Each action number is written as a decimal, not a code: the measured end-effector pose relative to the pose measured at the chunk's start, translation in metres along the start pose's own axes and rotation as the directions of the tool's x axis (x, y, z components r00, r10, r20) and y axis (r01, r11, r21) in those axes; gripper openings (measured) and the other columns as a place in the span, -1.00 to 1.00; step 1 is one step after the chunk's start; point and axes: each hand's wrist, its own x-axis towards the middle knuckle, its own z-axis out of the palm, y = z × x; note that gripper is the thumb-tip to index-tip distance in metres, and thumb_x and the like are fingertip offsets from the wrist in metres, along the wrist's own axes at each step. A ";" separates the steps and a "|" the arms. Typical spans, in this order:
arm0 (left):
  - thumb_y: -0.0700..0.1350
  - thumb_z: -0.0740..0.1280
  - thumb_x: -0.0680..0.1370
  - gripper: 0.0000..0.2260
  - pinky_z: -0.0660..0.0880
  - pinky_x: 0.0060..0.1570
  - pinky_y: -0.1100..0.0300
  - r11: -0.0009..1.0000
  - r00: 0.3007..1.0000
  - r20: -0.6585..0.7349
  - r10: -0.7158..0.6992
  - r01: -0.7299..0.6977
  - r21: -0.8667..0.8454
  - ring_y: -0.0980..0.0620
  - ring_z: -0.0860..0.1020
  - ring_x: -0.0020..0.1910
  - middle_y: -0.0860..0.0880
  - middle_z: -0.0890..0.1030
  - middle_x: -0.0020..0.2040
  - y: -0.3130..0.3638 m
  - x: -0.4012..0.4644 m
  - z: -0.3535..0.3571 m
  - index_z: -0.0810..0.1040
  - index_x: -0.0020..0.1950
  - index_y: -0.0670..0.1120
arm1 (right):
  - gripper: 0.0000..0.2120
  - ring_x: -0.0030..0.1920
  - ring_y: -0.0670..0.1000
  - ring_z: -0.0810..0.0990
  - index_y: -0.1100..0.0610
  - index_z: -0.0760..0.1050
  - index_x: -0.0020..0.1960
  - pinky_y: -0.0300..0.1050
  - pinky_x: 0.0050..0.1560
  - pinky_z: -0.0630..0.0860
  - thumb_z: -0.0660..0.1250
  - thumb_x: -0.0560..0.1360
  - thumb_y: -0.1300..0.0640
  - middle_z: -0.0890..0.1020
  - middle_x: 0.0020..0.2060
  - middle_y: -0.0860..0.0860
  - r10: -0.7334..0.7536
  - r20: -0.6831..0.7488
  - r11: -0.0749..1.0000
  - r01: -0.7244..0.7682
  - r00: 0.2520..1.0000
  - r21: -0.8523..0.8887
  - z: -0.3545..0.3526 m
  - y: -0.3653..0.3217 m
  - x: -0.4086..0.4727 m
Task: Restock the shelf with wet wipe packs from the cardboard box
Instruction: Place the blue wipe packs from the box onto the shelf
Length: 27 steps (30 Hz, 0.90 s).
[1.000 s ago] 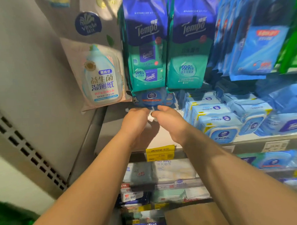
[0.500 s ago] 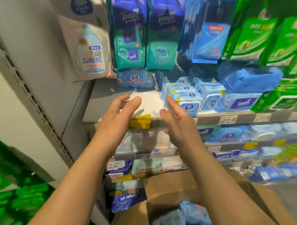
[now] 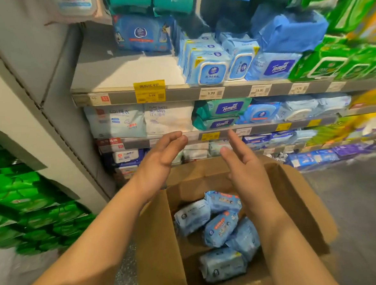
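Far left: green packs (image 3: 29, 203) stacked low beside the grey shelf upright (image 3: 60, 117). Top shelf (image 3: 120, 70) has a bare white stretch on its left part; one blue wet wipe pack (image 3: 141, 33) stands at the back of that stretch. Yellow price tag (image 3: 149, 90) on the shelf's front rail, red-and-white tag (image 3: 100, 99) left of it.

Left hand (image 3: 160, 158) held in the air above the near-left corner of the cardboard box (image 3: 302, 198), palm facing right, fingers straight and loosely spread, holding nothing. Behind it, the lower shelf carries pale "pure water wet wipes" bags (image 3: 169, 117).

Centre: box is open, flaps up, sitting in front of the shelving. Loose blue wet wipe packs (image 3: 220, 228) lie jumbled inside on the bottom, about five visible, tilted various ways and touching each other. Neither hand touches them.

Right hand (image 3: 245, 168) also in the air over the box, palm facing left, fingers extended and slightly parted, nothing held. The two hands face each other, apart.

Right of the bare stretch on the top shelf: a row of light blue lidded wipe packs (image 3: 210, 67), then a blue Tempo pack (image 3: 276, 66), then green packs (image 3: 333, 62), blurred. Teal Tempo packs (image 3: 222, 113) on the shelf below. Grey floor (image 3: 360, 211) at right.
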 end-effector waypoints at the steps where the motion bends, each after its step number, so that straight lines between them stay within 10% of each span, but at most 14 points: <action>1: 0.46 0.31 0.43 -0.76 0.44 0.25 0.02 0.999 0.999 0.009 -0.044 0.044 -0.011 0.32 0.50 0.19 0.36 0.57 0.20 -0.008 0.005 0.007 0.53 0.04 0.46 | -0.55 0.35 -0.29 0.46 -0.43 0.36 0.44 0.11 0.39 0.48 0.34 0.61 -0.11 0.46 0.18 -0.58 0.016 -0.010 1.000 -0.016 1.000 -0.001 -0.006 0.008 -0.005; 6: 0.46 0.26 0.43 -0.69 0.49 0.21 0.09 0.974 0.974 0.071 -0.213 0.206 0.098 0.16 0.57 0.21 0.37 0.63 0.04 -0.053 0.011 0.053 0.55 0.03 0.35 | -0.54 0.40 -0.18 0.46 -0.36 0.37 0.47 0.13 0.39 0.49 0.34 0.63 -0.04 0.53 0.15 -0.46 0.110 -0.071 0.994 -0.110 0.991 0.007 -0.043 0.053 -0.024; 10: 0.43 0.21 0.53 -0.63 0.48 0.31 -0.03 0.929 0.931 0.144 -0.335 0.302 0.213 0.15 0.56 0.09 0.19 0.60 0.31 -0.102 0.008 0.083 0.60 0.11 0.24 | -0.55 0.30 -0.11 0.58 -0.43 0.40 0.40 0.14 0.39 0.49 0.37 0.58 -0.10 0.64 0.19 -0.18 0.209 -0.088 0.978 -0.208 0.974 0.015 -0.073 0.095 -0.028; 16: 0.58 0.13 0.24 -0.31 0.40 0.41 -0.15 0.925 0.929 0.109 -0.354 0.331 0.185 0.01 0.54 0.27 0.12 0.60 0.28 -0.100 -0.028 0.145 0.57 0.17 0.19 | -0.52 0.08 -0.44 0.51 -0.23 0.37 0.51 -0.36 0.17 0.47 0.34 0.63 0.00 0.51 0.21 -0.35 0.249 -0.065 0.968 -0.249 0.966 0.002 -0.118 0.151 -0.017; 21: 0.42 0.20 0.54 -0.47 0.38 0.40 -0.17 0.830 0.830 0.010 -0.557 0.556 0.046 -0.08 0.48 0.35 0.05 0.58 0.33 -0.141 -0.017 0.194 0.56 0.34 0.12 | -0.51 0.02 -0.44 0.51 -0.09 0.37 0.54 -0.61 -0.14 0.40 0.34 0.64 0.09 0.52 0.26 -0.19 0.332 -0.057 0.942 -0.335 0.941 -0.034 -0.152 0.207 0.004; 27: 0.29 0.11 0.68 -0.51 0.48 0.29 -0.08 0.644 0.643 -0.030 -0.765 0.764 -0.046 -0.03 0.56 0.12 0.03 0.59 0.28 -0.198 -0.011 0.228 0.54 0.39 0.01 | -0.55 0.00 -0.22 0.56 -0.05 0.42 0.49 -0.11 0.22 0.53 0.35 0.62 0.02 0.53 -0.02 -0.29 0.445 -0.065 0.882 -0.450 0.893 -0.140 -0.180 0.271 0.041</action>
